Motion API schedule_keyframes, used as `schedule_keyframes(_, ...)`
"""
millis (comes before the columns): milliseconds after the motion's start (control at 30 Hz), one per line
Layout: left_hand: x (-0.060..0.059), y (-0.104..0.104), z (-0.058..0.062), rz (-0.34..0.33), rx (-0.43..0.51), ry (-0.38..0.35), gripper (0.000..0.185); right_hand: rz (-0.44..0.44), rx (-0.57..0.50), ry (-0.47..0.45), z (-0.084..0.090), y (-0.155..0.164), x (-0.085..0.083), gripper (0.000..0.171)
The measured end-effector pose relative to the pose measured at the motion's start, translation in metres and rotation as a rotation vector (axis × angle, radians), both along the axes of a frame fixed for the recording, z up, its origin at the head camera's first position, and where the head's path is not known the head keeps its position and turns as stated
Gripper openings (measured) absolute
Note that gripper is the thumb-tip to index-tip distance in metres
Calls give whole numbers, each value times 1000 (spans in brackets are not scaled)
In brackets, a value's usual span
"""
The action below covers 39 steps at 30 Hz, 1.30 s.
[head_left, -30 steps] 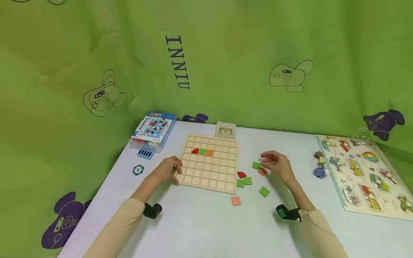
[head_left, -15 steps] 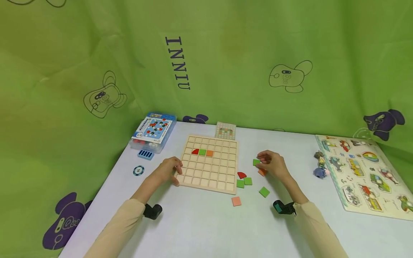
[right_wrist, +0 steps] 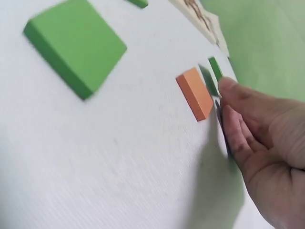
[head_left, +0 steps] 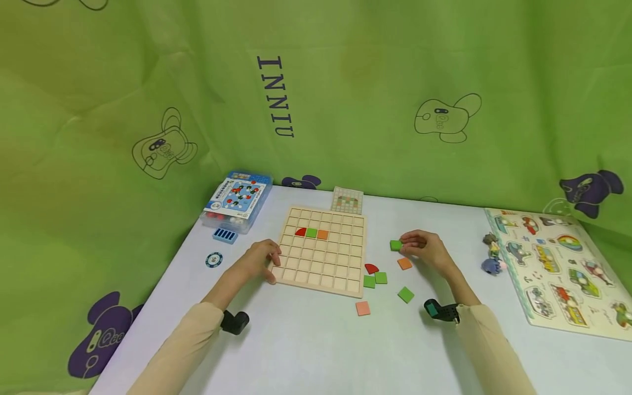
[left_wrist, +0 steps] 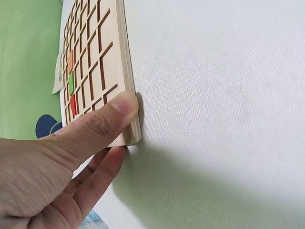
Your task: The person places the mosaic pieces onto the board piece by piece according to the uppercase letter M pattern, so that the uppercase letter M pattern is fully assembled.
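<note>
A clear box (head_left: 237,202) with a printed cover sits at the far left; a blue plastic piece (head_left: 225,236) and a round chip (head_left: 214,259) lie nearer. The left hand (head_left: 258,260) grips the near left corner of the wooden grid board (head_left: 322,258), thumb on top. In the board's far left part, a red quarter-round, a green square and an orange square form one row. A pattern card (head_left: 348,201) lies at the far edge. Loose pieces lie right of the board: a pink square (head_left: 362,308), a red quarter-round (head_left: 371,269), three green squares (head_left: 406,294) and an orange square (head_left: 405,264). The right hand (head_left: 428,252) pinches a green tile (head_left: 396,245) just beyond the orange square. Small figures (head_left: 491,266) and a picture puzzle (head_left: 553,322) lie farther right.
</note>
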<state>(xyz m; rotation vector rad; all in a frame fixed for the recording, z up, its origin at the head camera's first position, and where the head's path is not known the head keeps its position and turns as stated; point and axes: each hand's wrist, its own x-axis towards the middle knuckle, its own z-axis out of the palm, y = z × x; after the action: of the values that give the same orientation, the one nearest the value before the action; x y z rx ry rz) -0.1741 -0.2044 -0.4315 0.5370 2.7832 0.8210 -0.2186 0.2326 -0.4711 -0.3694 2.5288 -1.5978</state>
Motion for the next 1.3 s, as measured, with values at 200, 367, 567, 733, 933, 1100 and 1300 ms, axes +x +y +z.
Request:
schedule_keyframes(200,-1,-1,0,-6,-13,13,34,-136,-96,-21,-1,-5,4,38)
schedule_keyframes(367,-2,0,0,5,-18,0,34,-233,-88,-13,5,-18,7,38)
schedule_keyframes(567,0,2,2,18,-5,-15,34,-296,-58,-33,10,-39,6,35)
schedule_keyframes(733,1,3,4,36,1,-16,35,-323,-27,-23,13,-60,3,32)
schedule_keyframes(933,1,4,4,53,-8,-24,34,-311,-47,-32,17,-90,1,32)
schedule_keyframes(1100,1,4,3,63,-8,-32,34,-268,-73,-9,17,-114,-2,31)
schedule_keyframes(1300,1,5,3,78,-11,-47,33,-219,-89,46,14,-138,-4,30)
